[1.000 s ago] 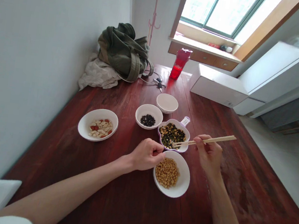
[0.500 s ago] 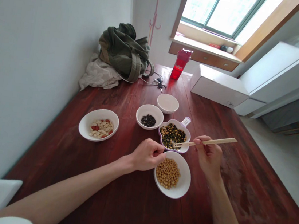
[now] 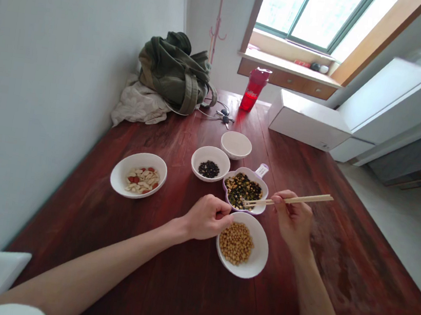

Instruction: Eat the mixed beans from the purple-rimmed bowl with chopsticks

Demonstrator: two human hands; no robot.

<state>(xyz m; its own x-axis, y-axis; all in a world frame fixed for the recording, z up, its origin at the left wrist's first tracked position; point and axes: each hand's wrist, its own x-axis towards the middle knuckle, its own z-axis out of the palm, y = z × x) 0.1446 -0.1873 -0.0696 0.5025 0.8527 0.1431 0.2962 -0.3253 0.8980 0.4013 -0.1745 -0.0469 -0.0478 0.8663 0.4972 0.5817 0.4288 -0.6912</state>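
Two chopsticks (image 3: 308, 199) in right hand (image 3: 293, 222) enter mixed-bean dish (image 3: 249, 171); left hand (image 3: 206, 218) curls beside soybeans (image 3: 236, 243).

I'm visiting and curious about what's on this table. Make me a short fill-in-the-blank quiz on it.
The right hand holds a pair of ____.
Their tips reach over a dish with a ____ rim.
The left hand is nearest a white bowl of ____.
A ____ bottle stands at the far end of the table.

Missing words: chopsticks; purple; yellow beans; red.
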